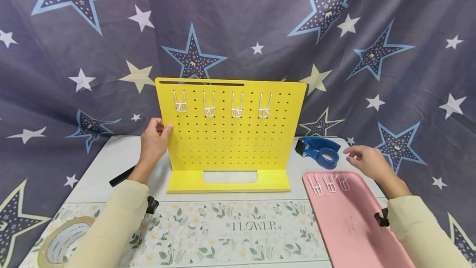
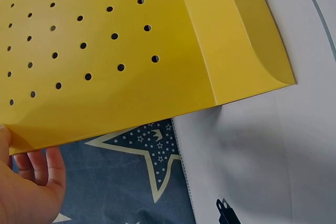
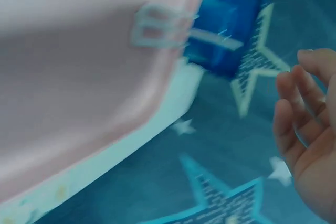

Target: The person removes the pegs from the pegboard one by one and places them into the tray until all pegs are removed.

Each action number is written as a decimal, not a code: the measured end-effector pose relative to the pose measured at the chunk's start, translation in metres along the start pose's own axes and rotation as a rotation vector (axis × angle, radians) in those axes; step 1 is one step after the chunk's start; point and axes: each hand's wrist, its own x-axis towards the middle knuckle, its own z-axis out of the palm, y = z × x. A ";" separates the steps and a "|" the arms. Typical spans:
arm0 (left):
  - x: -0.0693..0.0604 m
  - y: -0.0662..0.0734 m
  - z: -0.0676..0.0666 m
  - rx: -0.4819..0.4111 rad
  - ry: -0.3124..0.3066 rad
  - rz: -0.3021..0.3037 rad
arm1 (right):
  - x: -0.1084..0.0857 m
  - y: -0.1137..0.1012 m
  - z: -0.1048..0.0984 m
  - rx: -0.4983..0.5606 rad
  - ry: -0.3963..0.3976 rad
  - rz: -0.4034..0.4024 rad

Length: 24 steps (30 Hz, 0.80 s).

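Observation:
A yellow pegboard [image 1: 230, 144] stands upright on its folded base, with several white wire hooks [image 1: 209, 104] hung in a row near its top. My left hand [image 1: 154, 142] grips the board's left edge, thumb in front and fingers behind; the left wrist view shows the same hand [image 2: 34, 182] at that edge. My right hand [image 1: 366, 161] hovers above the far right corner of a pink tray [image 1: 353, 218], fingers loosely bent and holding nothing. In the right wrist view the hand [image 3: 310, 129] is likewise free. White wire hooks [image 1: 331, 183] lie at the tray's far end.
A blue tape dispenser [image 1: 320, 151] sits behind the tray, right of the board. On the left are a roll of tape [image 1: 48, 247] and a black bar-like item [image 1: 122, 176]. A flowered cloth strip [image 1: 230, 233] covers the table's front; a star-patterned curtain [image 1: 238, 24] hangs behind.

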 end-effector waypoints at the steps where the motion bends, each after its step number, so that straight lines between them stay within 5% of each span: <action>1: 0.000 0.000 0.000 0.000 -0.001 -0.001 | 0.004 -0.006 -0.002 0.005 0.020 -0.015; 9: -0.001 -0.001 -0.001 0.000 -0.004 -0.005 | 0.033 -0.061 -0.012 0.053 0.092 -0.110; 15: -0.001 0.000 -0.001 -0.001 0.000 -0.004 | 0.056 -0.104 -0.009 0.096 0.116 -0.095; 24: 0.000 0.000 0.000 -0.004 0.006 -0.001 | 0.091 -0.167 0.000 0.148 0.309 -0.158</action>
